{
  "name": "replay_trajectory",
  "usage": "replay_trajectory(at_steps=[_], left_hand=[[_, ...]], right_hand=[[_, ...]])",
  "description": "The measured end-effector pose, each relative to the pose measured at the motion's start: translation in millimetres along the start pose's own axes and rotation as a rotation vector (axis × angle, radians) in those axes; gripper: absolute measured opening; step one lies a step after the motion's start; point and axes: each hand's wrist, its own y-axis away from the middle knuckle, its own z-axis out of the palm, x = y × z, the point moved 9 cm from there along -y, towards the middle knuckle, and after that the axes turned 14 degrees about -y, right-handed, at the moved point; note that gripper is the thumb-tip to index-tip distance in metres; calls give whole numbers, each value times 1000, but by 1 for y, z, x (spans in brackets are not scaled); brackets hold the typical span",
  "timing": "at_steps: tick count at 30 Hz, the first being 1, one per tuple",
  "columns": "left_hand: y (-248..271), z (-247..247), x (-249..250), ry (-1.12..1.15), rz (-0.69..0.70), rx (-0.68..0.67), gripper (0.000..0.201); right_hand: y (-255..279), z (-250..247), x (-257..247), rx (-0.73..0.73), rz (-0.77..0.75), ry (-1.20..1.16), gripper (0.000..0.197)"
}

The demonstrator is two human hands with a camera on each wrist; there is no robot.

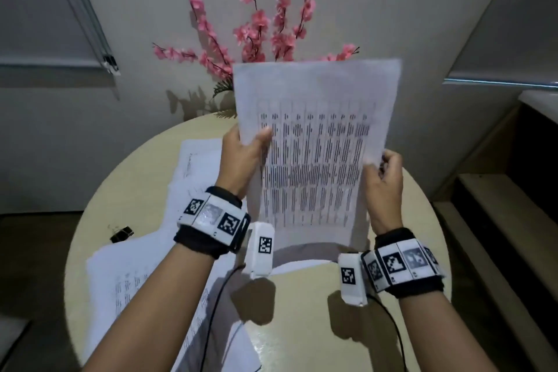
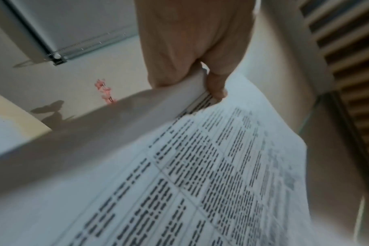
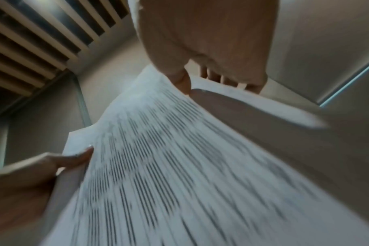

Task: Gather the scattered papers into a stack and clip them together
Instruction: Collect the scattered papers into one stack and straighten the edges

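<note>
We hold a printed sheet [image 1: 314, 157] upright above the round desk [image 1: 305, 311], its lower edge hanging just over the desk surface. Our left hand [image 1: 241, 157] pinches the sheet's left edge, thumb on the printed face and fingers behind. Our right hand [image 1: 388, 187] curls round the right edge lower down; the right wrist view shows the thumb in front and the fingers behind the paper. We cannot tell whether this is one sheet or several pressed together.

More papers [image 1: 142, 275] lie spread over the left side of the desk, overlapping loosely, under our left forearm. A black binder clip [image 1: 121, 234] sits on the desk further left, near the edge and apart from both hands.

The risks, as we judge them: both grips are at the sheet's edges, so the paper may buckle or crease if our hands push toward each other. Our left forearm and the trailing cable [image 1: 220, 290] could drag the loose papers off the desk. The clip could be knocked over the edge. Pink flowers [image 1: 265, 30] stand just behind the sheet and could be bumped.
</note>
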Motion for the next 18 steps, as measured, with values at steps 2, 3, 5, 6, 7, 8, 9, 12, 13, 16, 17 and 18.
replay_trajectory(at_steps=[2, 3, 5, 6, 7, 8, 9, 12, 13, 16, 17, 18], left_hand=[[-5, -32, 3, 128, -39, 110, 11], [-7, -49, -3, 156, -75, 165, 13], [-9, -88, -33, 125, -176, 284, 18], [-7, -111, -56, 80, -233, 347, 22], [-2, -134, -84, 13, -303, 384, 24], [5, -156, -118, -78, -392, 405, 25], [16, -178, -150, -182, -487, 422, 25], [70, -219, -191, -445, -708, 372, 28], [86, -231, -197, -535, -748, 362, 25], [126, -254, -224, -711, -894, 318, 29], [136, -256, -233, -756, -959, 268, 35], [146, -257, -241, -784, -1024, 218, 41]], right_hand=[[12, 26, 11, -139, 42, 102, 16], [22, 41, 16, -207, 58, 139, 17], [45, 68, 30, -320, 125, 156, 9], [59, 82, 38, -378, 165, 170, 7], [73, 96, 48, -443, 203, 210, 7], [89, 110, 59, -511, 239, 267, 11], [105, 122, 72, -581, 285, 322, 16], [155, 145, 117, -726, 433, 435, 24], [171, 149, 130, -763, 477, 465, 22], [204, 157, 155, -844, 538, 581, 23], [211, 157, 160, -859, 553, 634, 26], [217, 158, 163, -877, 568, 686, 26]])
